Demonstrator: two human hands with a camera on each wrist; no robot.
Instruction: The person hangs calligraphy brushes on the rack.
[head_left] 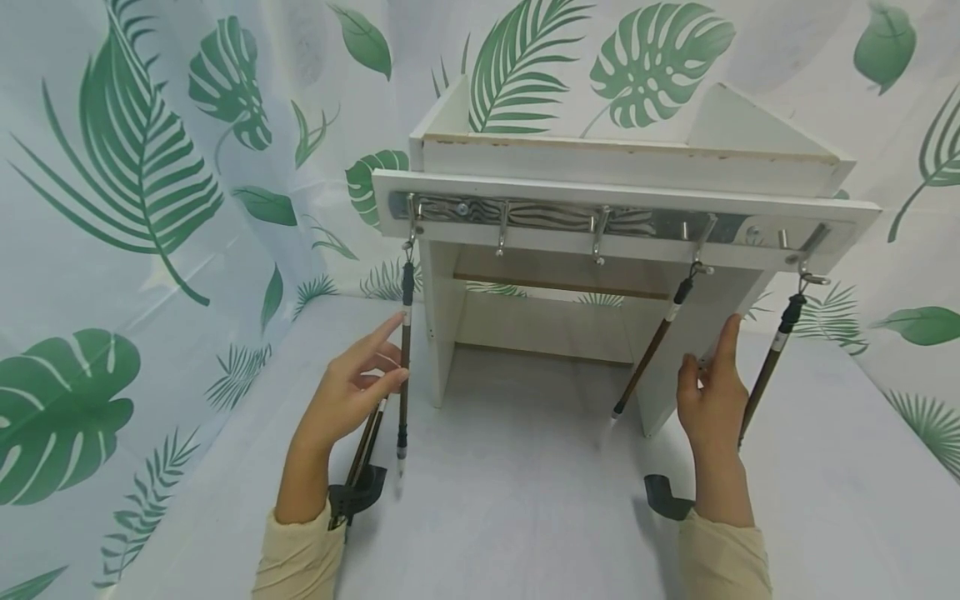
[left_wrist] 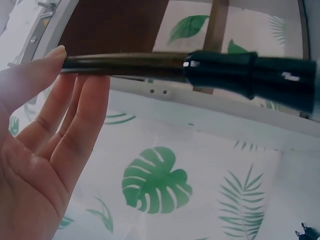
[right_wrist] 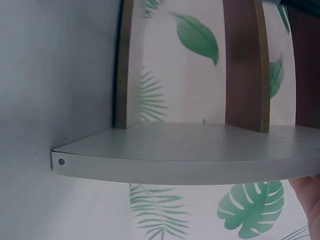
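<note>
My left hand (head_left: pixel 352 392) pinches the shaft of a calligraphy brush (head_left: pixel 405 350) between thumb and fingers; the brush hangs by its loop from the leftmost hook. The left wrist view shows the brush's dark shaft (left_wrist: pixel 135 65) and black ferrule end close up. On the right side, my right hand (head_left: pixel 716 408) is at the front edge of the white shelf's side panel (head_left: pixel 667 392), thumb on the inner face and fingers outside. In the right wrist view only a bit of that hand (right_wrist: pixel 309 200) shows, beyond the panel edge (right_wrist: pixel 175 170).
A white hook rail (head_left: pixel 555 242) with metal hooks runs across the shelf front. Two more brushes hang at the right, one inside (head_left: pixel 652 354) and one outside (head_left: pixel 772 358) the panel. Further brushes (head_left: pixel 367 442) lie partly behind my left wrist. Leaf-print cloth (head_left: pixel 247 208) surrounds the shelf.
</note>
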